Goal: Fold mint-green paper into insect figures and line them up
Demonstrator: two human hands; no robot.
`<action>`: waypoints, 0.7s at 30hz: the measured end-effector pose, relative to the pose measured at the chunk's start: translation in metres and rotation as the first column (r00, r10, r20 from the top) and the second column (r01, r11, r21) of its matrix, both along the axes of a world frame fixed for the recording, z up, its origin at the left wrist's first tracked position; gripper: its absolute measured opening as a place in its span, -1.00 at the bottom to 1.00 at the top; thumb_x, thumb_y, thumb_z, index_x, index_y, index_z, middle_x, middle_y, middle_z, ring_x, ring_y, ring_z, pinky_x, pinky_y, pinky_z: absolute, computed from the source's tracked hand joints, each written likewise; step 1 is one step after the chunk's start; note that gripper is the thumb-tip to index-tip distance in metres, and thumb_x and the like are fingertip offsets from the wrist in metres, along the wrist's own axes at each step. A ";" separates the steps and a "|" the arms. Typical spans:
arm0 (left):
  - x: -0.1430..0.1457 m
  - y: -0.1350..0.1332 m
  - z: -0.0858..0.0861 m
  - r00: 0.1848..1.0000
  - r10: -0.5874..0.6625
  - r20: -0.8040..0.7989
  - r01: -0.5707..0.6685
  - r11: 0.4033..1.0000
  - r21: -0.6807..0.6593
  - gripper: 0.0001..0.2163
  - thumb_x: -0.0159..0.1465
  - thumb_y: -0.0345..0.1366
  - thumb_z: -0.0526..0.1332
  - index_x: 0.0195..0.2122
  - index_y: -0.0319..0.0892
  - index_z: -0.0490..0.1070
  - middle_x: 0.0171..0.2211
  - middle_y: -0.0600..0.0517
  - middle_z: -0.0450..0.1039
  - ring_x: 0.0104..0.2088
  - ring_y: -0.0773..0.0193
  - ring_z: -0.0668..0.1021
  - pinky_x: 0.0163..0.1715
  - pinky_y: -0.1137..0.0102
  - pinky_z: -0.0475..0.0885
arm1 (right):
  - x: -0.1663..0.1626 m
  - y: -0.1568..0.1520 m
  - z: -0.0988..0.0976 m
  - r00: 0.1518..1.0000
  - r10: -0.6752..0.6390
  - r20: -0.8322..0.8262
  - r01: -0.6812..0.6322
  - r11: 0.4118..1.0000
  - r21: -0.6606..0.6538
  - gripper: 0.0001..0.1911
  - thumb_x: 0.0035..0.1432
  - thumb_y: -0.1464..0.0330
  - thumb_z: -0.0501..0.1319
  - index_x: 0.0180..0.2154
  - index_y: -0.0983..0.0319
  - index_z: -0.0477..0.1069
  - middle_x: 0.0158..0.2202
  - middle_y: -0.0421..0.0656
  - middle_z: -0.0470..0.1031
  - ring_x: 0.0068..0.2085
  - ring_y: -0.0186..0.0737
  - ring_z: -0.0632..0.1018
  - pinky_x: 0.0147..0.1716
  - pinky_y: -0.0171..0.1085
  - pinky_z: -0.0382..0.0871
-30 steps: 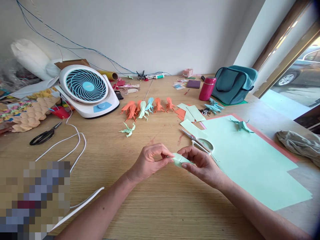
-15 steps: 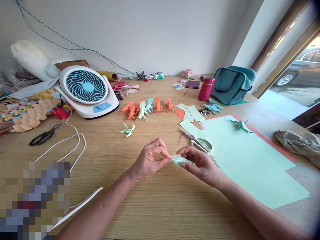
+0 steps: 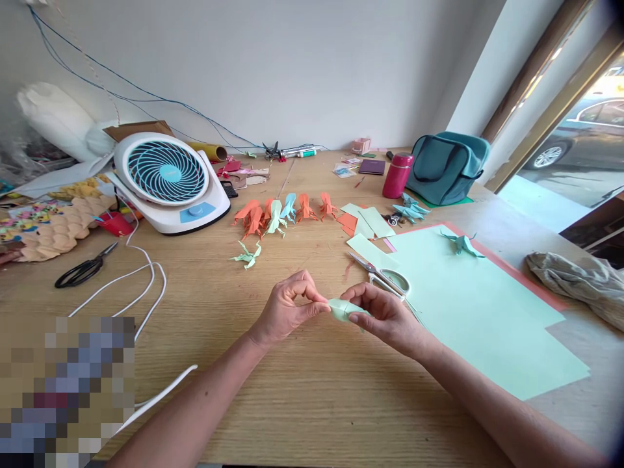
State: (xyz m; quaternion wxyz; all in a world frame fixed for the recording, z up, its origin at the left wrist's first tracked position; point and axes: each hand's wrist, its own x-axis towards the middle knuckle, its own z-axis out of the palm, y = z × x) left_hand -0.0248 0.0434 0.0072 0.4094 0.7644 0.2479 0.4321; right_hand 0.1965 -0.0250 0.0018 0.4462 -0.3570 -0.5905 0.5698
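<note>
A small folded piece of pale green paper [image 3: 340, 309] is held between my two hands above the wooden table. With thumb and forefinger, my left hand [image 3: 291, 308] pinches its left tip. My right hand [image 3: 385, 316] grips the other end, thumb below and fingers behind, hiding part of it. Just beyond the right hand lie white-handled scissors [image 3: 385, 275]. Farther off, a pale green origami figure [image 3: 247, 255] rests on the table, in front of a row of orange, green and blue folded figures [image 3: 275, 218].
Large pale green sheets [image 3: 487, 312] cover the right side, a blue folded figure [image 3: 462, 244] on them. Cut papers [image 3: 370, 222], a pink flask [image 3: 398, 175] and a teal bag [image 3: 446, 169] stand behind. To the left are a fan [image 3: 168, 179], black scissors [image 3: 88, 266] and a white cable [image 3: 155, 286].
Both hands keep their hold on the folded paper, which is tilted slightly differently. The whole view has shifted a little, so things on the right appear farther left.
</note>
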 end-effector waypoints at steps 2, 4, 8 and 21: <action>0.000 0.000 0.002 1.000 -0.014 -0.005 0.014 1.000 0.018 -0.84 0.15 -0.27 0.43 -0.47 -0.19 0.51 -0.48 0.11 0.34 -0.42 0.38 0.39 -0.35 0.44 0.28 | -0.001 0.001 0.001 1.000 0.009 -0.027 -0.009 1.000 -0.010 -0.76 0.25 0.23 0.30 -0.10 0.18 0.42 -0.30 -0.21 0.39 -0.31 -0.31 0.35 -0.37 -0.32 0.19; 0.000 0.000 0.003 0.999 -0.032 -0.013 0.033 0.998 0.048 -0.82 0.18 -0.26 0.41 -0.47 -0.20 0.48 -0.49 0.12 0.34 -0.43 0.38 0.38 -0.36 0.44 0.28 | -0.003 0.002 0.003 0.998 0.021 -0.052 -0.022 0.999 -0.025 -0.74 0.22 0.20 0.33 -0.12 0.19 0.42 -0.32 -0.22 0.37 -0.34 -0.32 0.34 -0.40 -0.32 0.17; -0.002 0.001 0.006 1.000 -0.015 0.004 0.014 0.987 0.163 -0.80 0.19 -0.23 0.40 -0.47 -0.20 0.45 -0.51 0.12 0.35 -0.45 0.38 0.39 -0.38 0.45 0.28 | -0.006 0.004 0.008 0.995 0.046 -0.088 -0.053 0.996 -0.077 -0.66 0.15 0.15 0.37 -0.13 0.20 0.43 -0.33 -0.22 0.37 -0.36 -0.32 0.34 -0.43 -0.33 0.18; -0.017 0.002 0.020 0.993 -0.009 -0.117 0.030 0.984 0.174 -0.52 0.15 0.20 0.26 -0.45 -0.19 0.39 -0.43 0.05 0.38 -0.37 0.29 0.41 -0.31 0.40 0.30 | -0.005 0.013 0.013 0.992 0.128 0.017 -0.127 0.990 -0.063 -0.62 0.16 0.14 0.35 -0.09 0.23 0.41 -0.35 -0.21 0.39 -0.35 -0.31 0.39 -0.38 -0.32 0.26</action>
